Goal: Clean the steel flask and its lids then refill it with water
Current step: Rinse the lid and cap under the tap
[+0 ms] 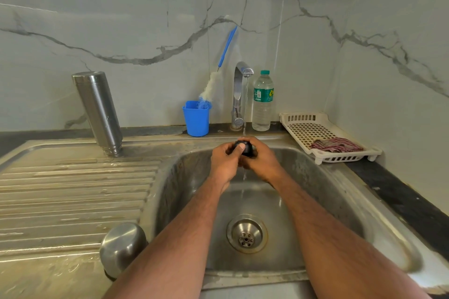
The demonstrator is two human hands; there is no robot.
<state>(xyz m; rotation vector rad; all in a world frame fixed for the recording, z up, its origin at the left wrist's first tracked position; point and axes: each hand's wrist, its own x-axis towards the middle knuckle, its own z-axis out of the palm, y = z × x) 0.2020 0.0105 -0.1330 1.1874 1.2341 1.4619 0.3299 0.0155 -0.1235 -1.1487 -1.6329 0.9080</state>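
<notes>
Both hands — left hand point(224, 161), right hand point(261, 161) — gripping black lid point(244, 148); steel flask point(99, 111) inverted, long axis near-vertical, mouth down

Home kitchen, sink corner. Steel sink point(328, 192) with ribbed drainboard point(73, 196) was set into a dark counter point(401, 196); walls were veined marble-look tile point(121, 19). Tap point(239, 94) at the back was running. Beside it stood a blue cup point(196, 121) holding a bottle brush point(213, 80), and a plastic water bottle point(262, 102). A white plastic tray point(303, 126) with a folded cloth point(336, 144) sat on the counter at right.
</notes>
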